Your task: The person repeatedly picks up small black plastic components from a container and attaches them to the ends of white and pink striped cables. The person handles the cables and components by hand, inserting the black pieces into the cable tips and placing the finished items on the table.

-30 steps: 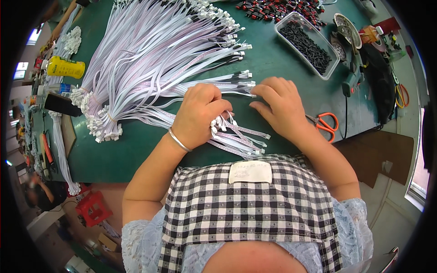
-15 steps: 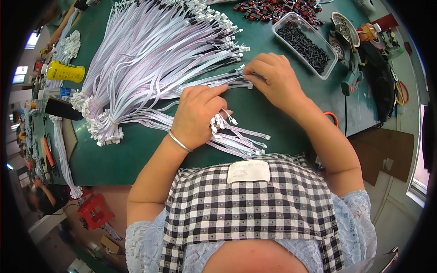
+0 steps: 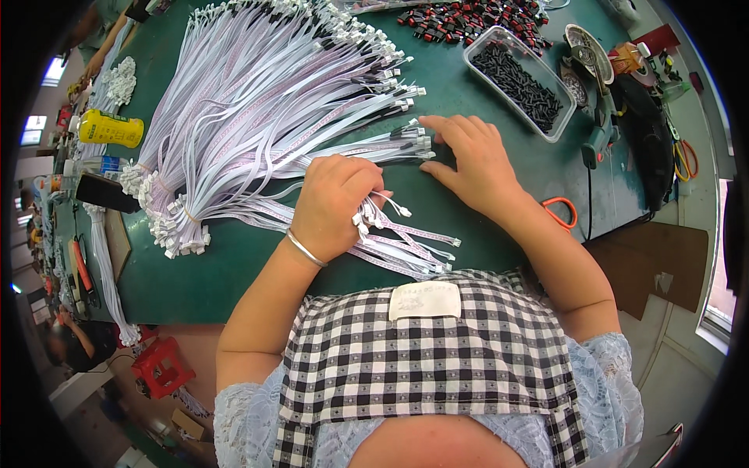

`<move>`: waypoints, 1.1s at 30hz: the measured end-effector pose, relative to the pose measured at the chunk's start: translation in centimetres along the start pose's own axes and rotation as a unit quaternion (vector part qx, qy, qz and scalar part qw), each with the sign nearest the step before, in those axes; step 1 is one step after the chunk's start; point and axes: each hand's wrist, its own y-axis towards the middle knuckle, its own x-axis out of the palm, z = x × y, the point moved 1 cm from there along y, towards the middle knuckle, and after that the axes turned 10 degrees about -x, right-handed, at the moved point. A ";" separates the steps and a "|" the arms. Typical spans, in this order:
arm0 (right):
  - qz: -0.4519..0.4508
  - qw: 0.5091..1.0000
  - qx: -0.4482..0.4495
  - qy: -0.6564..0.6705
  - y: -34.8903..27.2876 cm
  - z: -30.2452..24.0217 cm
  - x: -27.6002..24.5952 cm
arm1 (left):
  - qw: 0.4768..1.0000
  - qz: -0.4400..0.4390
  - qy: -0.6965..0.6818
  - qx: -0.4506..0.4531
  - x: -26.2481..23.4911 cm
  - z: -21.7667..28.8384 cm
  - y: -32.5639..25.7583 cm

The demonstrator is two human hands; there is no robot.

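My left hand (image 3: 337,204) is closed around a bunch of white flat ribbon cables (image 3: 390,234), their white connector ends sticking out past my fingers. My right hand (image 3: 473,164) lies flat and open on the green table (image 3: 234,273), its fingertips touching the connector ends of a cable row (image 3: 409,144). A large fan of the same white cables (image 3: 257,101) spreads over the table to the upper left of both hands. A silver bangle circles my left wrist.
A clear tray of small black parts (image 3: 521,82) sits at upper right, with red-and-black parts (image 3: 468,19) behind it. Orange-handled scissors (image 3: 560,212) lie by my right forearm. A yellow bottle (image 3: 109,129) stands far left. Tools and tape rolls crowd the right edge.
My right hand has moved away from my left hand, up and to the right, onto the cable ends. My left hand has kept its hold on the bunch.
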 end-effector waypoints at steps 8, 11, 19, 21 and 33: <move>0.036 0.999 -0.032 -0.004 0.5 0.1 0.4 | 1.000 -0.003 0.003 0.026 0.2 -0.1 0.0; 0.049 0.998 -0.041 -0.008 0.6 0.3 0.5 | 1.000 -0.002 0.009 0.023 0.2 0.1 0.0; 0.103 0.989 -0.102 -0.009 3.9 0.4 -0.9 | 1.000 0.021 0.012 0.014 0.3 0.0 0.1; 0.106 0.989 -0.106 -0.017 4.7 0.6 -1.0 | 0.999 0.022 0.021 0.021 0.4 -0.1 0.3; 0.003 0.999 -0.035 -0.025 0.2 0.8 -0.1 | 0.999 -0.001 -0.008 -0.034 1.0 -1.2 1.1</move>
